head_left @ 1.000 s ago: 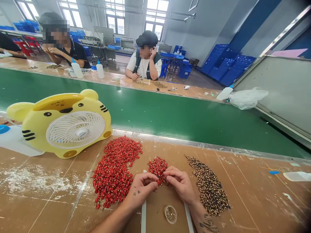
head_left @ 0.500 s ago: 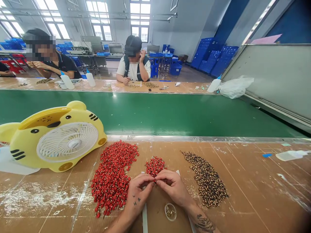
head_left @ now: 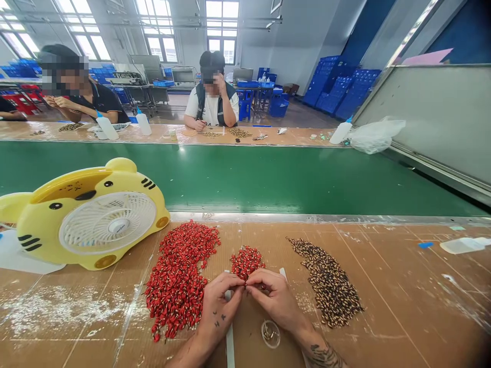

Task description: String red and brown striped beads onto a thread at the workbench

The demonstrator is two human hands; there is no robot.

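Note:
My left hand [head_left: 220, 306] and my right hand [head_left: 274, 301] meet fingertip to fingertip just below a small heap of red parts [head_left: 246, 260]. Both hands are pinched shut on a tiny piece that I cannot make out. A large pile of red parts [head_left: 180, 276] lies to the left of my left hand. A long dark pile of small parts [head_left: 328, 283] lies to the right of my right hand. A small clear round dish [head_left: 270, 333] sits on the brown worktable [head_left: 387, 317] between my wrists.
A yellow tiger-shaped fan [head_left: 86, 220] stands at the left. A green conveyor belt [head_left: 268, 179] runs across behind the table. Two people sit at the far side with bottles [head_left: 105, 127] and parts. A clear bottle [head_left: 462, 245] lies at the right edge.
My fingertips have drawn together from the small red heap into a tight pinch. The view has shifted slightly; the piles have not moved.

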